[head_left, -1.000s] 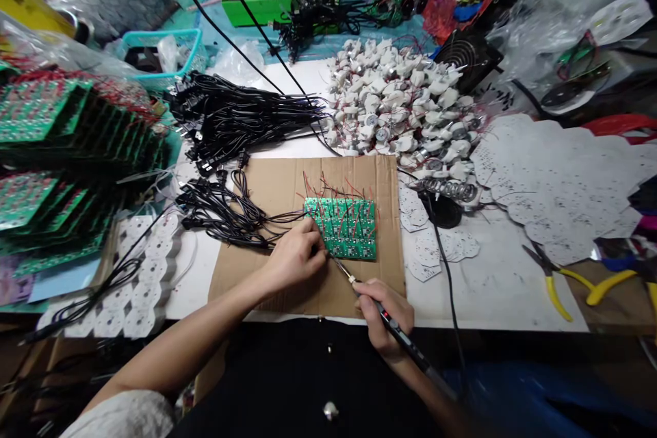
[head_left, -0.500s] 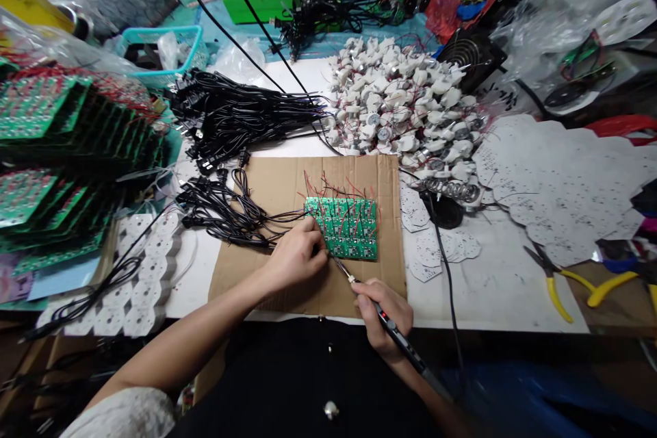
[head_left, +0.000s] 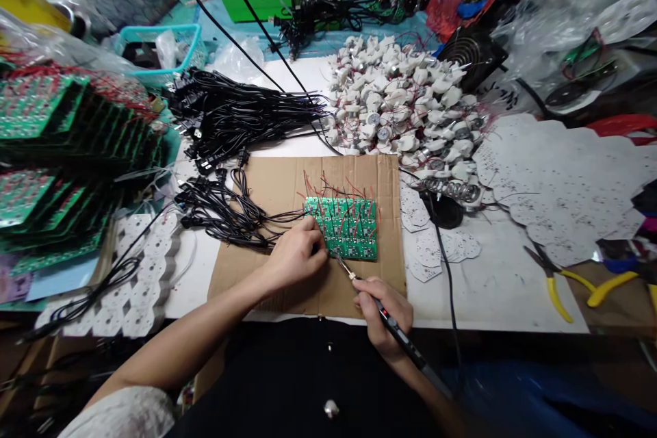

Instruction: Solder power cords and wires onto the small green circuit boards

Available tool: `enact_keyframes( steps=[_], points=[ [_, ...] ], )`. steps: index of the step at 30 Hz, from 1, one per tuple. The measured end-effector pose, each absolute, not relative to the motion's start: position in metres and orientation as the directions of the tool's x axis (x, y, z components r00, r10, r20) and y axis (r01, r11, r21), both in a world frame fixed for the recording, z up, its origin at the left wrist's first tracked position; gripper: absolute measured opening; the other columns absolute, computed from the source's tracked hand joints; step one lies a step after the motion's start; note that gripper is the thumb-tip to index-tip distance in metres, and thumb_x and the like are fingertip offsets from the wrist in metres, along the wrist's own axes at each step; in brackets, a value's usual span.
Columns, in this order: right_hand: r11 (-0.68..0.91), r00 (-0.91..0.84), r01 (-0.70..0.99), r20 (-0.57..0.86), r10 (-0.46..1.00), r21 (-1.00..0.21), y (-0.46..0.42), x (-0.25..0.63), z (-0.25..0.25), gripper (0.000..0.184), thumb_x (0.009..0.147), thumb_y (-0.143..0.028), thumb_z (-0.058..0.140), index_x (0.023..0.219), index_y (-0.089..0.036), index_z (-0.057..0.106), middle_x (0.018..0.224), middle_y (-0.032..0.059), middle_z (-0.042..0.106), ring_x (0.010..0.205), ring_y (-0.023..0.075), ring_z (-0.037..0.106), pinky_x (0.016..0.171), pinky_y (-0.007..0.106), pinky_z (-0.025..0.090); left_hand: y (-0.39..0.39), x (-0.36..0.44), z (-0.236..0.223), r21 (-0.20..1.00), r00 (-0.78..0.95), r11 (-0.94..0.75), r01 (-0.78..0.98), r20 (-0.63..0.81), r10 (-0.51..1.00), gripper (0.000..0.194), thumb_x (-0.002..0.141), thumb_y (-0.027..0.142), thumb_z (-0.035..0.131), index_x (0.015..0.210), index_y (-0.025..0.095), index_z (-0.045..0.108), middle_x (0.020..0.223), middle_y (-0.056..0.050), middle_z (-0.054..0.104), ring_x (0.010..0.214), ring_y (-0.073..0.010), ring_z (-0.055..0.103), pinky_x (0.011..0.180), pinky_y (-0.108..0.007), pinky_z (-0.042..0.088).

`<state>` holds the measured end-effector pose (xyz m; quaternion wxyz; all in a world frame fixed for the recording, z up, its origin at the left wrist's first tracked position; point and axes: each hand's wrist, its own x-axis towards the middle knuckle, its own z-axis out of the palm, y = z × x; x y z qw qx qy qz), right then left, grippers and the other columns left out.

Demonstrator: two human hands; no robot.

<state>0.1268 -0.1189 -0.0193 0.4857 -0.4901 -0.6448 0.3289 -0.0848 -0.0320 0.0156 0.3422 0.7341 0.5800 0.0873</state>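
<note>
A green circuit board panel (head_left: 352, 226) with red and black wires standing up from it lies on a sheet of brown cardboard (head_left: 298, 294). Fingers pinched, my left hand (head_left: 298, 250) rests at the panel's lower left corner; what is between the fingertips is hidden. Black power cables (head_left: 246, 219) run from the left up to the panel's left edge, passing behind that hand. My right hand (head_left: 382, 315) grips a soldering iron (head_left: 393, 330) like a pen. Its tip points up and left to the panel's lower edge, close to my left fingertips.
Stacked green boards (head_left: 46, 109) stand at the left. Behind the cardboard lie a bundle of black plug cords (head_left: 241, 109) and a heap of white motor-like parts (head_left: 400, 96). White scalloped sheets (head_left: 559, 185) and yellow-handled pliers (head_left: 557, 294) are on the right.
The soldering iron's tip has shifted slightly up and to the right along the panel's lower edge. My left hand and the panel stay nearly in place.
</note>
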Motion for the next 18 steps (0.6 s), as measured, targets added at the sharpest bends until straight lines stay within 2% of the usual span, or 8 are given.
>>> enact_keyframes(
  steps=[8,18],
  points=[
    [0.291,-0.061,0.317,0.286,0.956,-0.903,-0.1187,0.127,-0.0203,0.021,0.095,-0.014,0.055,0.106,-0.022,0.071,0.078,0.0017,0.072,0.069,0.0155,0.071,0.06,0.026,0.056,-0.0324,-0.0861,0.0149,0.607,0.311,-0.089,0.79,-0.271,0.911,0.014,0.086,0.021,0.058,0.073,0.018,0.063,0.091,-0.004,0.055,0.086,-0.0188,0.058,0.076,-0.031,0.047],
    [0.3,-0.072,0.326,0.293,0.954,-0.897,-0.1174,0.1268,-0.0194,0.021,0.093,-0.013,0.056,0.103,-0.022,0.072,0.079,0.0013,0.073,0.067,0.0145,0.069,0.063,0.026,0.056,-0.0296,-0.0794,0.0228,0.555,0.256,-0.024,0.831,-0.344,0.904,0.014,0.084,0.019,0.056,0.072,0.019,0.063,0.094,-0.006,0.058,0.087,-0.0201,0.06,0.075,-0.033,0.047]
  ],
)
